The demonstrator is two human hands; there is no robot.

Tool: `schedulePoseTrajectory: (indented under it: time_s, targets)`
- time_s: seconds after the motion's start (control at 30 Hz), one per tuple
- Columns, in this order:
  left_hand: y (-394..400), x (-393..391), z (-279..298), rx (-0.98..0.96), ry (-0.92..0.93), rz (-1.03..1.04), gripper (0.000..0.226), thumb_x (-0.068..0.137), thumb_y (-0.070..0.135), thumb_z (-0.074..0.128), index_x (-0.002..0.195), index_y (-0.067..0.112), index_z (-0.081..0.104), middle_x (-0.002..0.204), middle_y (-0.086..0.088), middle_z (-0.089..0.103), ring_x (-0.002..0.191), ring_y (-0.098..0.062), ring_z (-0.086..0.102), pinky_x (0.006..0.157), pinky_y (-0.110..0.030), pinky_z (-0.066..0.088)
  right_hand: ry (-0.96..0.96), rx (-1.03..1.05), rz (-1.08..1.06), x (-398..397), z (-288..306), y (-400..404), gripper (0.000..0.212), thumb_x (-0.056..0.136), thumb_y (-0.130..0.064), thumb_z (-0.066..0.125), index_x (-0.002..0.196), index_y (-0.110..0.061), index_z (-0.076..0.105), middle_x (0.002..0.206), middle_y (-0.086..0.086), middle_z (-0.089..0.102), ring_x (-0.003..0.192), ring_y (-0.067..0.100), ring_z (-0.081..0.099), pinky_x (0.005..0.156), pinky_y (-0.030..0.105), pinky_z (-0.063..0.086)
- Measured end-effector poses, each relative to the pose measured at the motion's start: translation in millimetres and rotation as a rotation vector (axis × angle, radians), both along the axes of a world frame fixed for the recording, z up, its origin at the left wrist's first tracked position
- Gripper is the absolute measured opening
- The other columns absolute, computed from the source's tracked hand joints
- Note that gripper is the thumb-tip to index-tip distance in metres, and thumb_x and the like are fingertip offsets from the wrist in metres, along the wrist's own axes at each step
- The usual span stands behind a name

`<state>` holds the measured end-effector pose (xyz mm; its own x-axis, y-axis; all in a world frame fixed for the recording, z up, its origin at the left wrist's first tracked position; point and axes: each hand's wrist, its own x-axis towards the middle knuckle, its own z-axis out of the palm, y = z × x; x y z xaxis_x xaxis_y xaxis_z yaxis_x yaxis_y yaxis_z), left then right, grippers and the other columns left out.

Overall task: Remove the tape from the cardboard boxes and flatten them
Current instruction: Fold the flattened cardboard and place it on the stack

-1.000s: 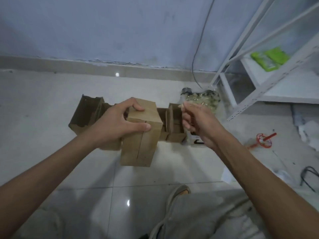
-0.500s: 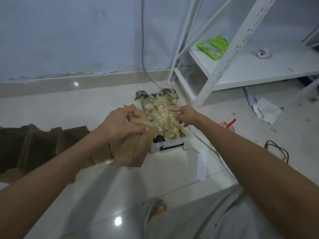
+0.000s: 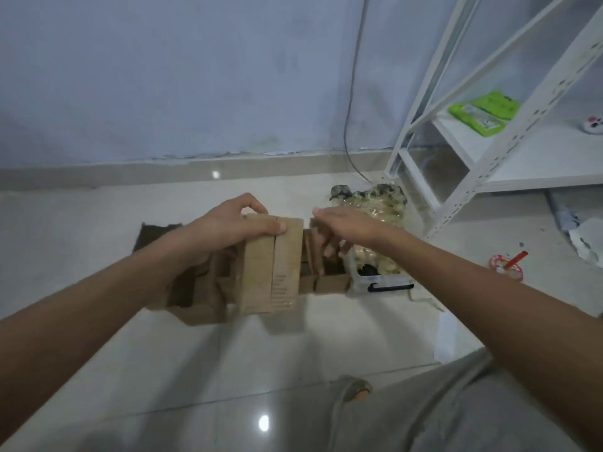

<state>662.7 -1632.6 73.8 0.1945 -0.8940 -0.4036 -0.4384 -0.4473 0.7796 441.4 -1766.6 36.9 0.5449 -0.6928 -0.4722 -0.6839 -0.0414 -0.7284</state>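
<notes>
The left hand (image 3: 235, 228) gripped a small brown cardboard box (image 3: 270, 265) around its top, thumb across the near face and fingers curled over the far edge, holding it upright above the pale tiled floor (image 3: 195, 360) with more brown cardboard boxes (image 3: 195, 288) standing just behind and below it. The right hand (image 3: 346, 223) hovered just to the right of the held box, palm down with fingers loosely curled and gripping nothing. The step in hand looked to be tape removal, so the next move probably called for that free hand to pinch any remaining tape along the centre seam and peel it off.
</notes>
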Motion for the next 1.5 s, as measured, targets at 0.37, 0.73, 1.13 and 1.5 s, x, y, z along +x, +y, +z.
schedulePoseTrajectory:
  time_s: [0.37, 0.73, 1.13, 1.5]
  targets:
    - [135, 103, 47, -0.009, 0.116, 0.342, 0.071, 0.077, 0.056, 0.084, 0.128, 0.021, 0.051, 0.106, -0.004, 0.075, 0.087, -0.016, 0.078, 0.077, -0.039, 0.064, -0.247, -0.181, 0.181, 147, 34, 174, 0.073, 0.094, -0.061, 0.062, 0.156, -0.041, 0.027, 0.114, -0.012, 0.068, 0.102, 0.011, 0.068, 0.094, 0.041, 0.058]
    - [158, 123, 15, -0.145, -0.003, 0.551, 0.061, 0.064, 0.054, 0.084, 0.114, 0.028, 0.06, 0.1, -0.001, 0.074, 0.088, -0.019, 0.075, 0.077, -0.049, 0.065, -0.271, -0.298, 0.199, 178, 24, 181, 0.08, 0.087, -0.076, 0.062, 0.155, -0.04, 0.038, 0.112, -0.021, 0.065, 0.097, -0.003, 0.065, 0.084, 0.031, 0.061]
    - [160, 125, 23, -0.009, -0.066, 0.289, 0.05, 0.085, 0.065, 0.035, 0.126, 0.037, 0.039, 0.123, -0.002, 0.063, 0.11, -0.027, 0.063, 0.099, -0.055, 0.053, -0.235, -0.196, 0.253, 178, 23, 182, 0.079, 0.093, -0.069, 0.061, 0.158, -0.034, 0.032, 0.124, -0.019, 0.056, 0.106, 0.009, 0.064, 0.082, 0.03, 0.061]
    - [153, 103, 20, -0.12, -0.241, 0.425, 0.035, 0.108, 0.031, 0.04, 0.083, 0.011, 0.056, 0.088, -0.006, 0.059, 0.074, -0.02, 0.052, 0.061, -0.033, 0.037, -0.225, 0.18, 0.223, 168, 38, 181, 0.039, 0.093, -0.033, 0.064, 0.129, -0.022, 0.054, 0.11, 0.011, 0.068, 0.097, 0.03, 0.073, 0.071, 0.038, 0.066]
